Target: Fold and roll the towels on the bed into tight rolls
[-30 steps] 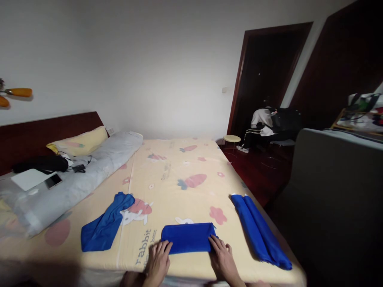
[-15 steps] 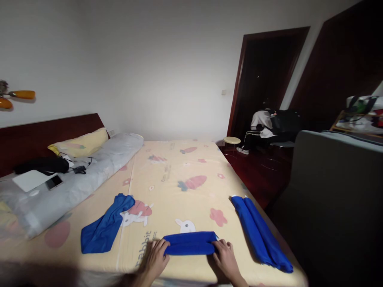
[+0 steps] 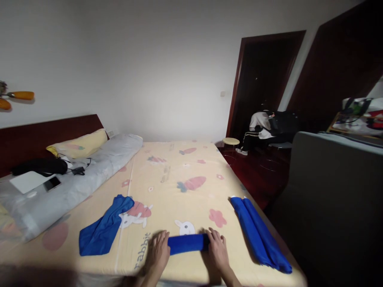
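Note:
A narrow folded blue cloth lies near the front edge of the bed. My left hand is closed on its left end, and my right hand grips the right end. Off to the left lies a crumpled blue cloth, touched by neither hand. Two long blue rolls of cloth lie side by side at the bed's right edge.
A grey rolled quilt runs along the left, bearing a white flat item, a phone and cables. A yellow pillow is behind. A dark grey panel rises at the right, beyond which stands a round stool.
The cloth between my hands has become narrower, folded over away from me. Both hands have moved slightly forward and now cover its ends.

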Tool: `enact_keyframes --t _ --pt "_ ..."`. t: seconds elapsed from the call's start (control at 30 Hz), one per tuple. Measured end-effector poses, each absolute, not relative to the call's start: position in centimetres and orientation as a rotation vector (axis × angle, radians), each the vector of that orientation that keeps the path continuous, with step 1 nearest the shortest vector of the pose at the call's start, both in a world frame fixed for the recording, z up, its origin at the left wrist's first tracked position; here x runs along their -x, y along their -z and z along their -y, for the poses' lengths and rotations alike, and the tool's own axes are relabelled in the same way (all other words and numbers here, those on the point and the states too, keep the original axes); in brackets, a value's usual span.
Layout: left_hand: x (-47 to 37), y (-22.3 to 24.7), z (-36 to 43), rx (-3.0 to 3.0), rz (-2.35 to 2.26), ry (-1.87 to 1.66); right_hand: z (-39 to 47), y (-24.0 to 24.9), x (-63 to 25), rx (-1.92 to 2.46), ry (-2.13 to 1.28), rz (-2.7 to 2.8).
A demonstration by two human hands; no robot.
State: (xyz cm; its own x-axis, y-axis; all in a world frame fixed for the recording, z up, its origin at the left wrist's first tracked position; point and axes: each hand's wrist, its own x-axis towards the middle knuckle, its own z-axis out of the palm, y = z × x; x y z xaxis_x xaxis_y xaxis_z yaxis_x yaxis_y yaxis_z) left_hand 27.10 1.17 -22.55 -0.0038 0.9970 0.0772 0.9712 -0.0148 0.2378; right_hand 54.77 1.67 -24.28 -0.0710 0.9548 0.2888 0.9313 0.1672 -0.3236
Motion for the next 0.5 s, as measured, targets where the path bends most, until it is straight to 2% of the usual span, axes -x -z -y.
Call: enact_keyframes --t 0.2,0.5 --pt "-32.2 24.3 -0.8 -2.416 -1.614 -0.297 -0.6 24.7 -49.2 1.420 -0.491 2.366" --pt "-26.9 24.1 0.9 -2.568 -1.695 -0.212 -0.5 25.6 -55.5 1.550 -0.358 2.294"
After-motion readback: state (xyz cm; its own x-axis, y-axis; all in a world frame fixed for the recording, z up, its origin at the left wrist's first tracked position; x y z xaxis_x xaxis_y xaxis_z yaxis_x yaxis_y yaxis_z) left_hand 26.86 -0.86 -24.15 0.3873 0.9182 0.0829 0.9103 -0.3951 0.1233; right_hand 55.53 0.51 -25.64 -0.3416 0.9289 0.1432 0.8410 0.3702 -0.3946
